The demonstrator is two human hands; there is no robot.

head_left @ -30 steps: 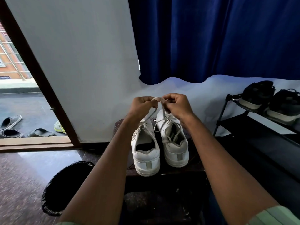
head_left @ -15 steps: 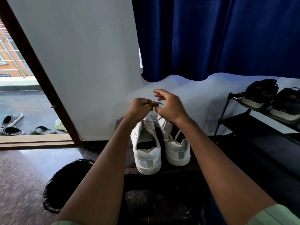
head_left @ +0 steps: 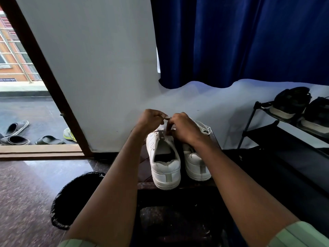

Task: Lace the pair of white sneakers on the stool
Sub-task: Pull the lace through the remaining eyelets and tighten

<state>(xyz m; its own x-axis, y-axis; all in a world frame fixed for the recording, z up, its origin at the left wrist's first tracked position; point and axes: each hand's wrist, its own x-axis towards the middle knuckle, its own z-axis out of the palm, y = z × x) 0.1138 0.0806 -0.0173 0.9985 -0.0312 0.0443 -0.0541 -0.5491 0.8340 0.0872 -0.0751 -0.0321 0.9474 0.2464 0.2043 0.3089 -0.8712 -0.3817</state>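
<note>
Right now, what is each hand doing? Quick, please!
Left hand: fingers curled, pinching the white lace above the left sneaker.
Right hand: fingers curled, pinching the same lace.

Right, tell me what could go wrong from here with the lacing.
1. Both hands, left and right, pinch a short bit of lace above the left sneaker; a slip could pull the end back out of its eyelet.
2. That sneaker's heel sits at the stool's front edge; a backward tug might tip it off.
3. The bin stands open just below, so a fallen shoe could land in it.
</note>
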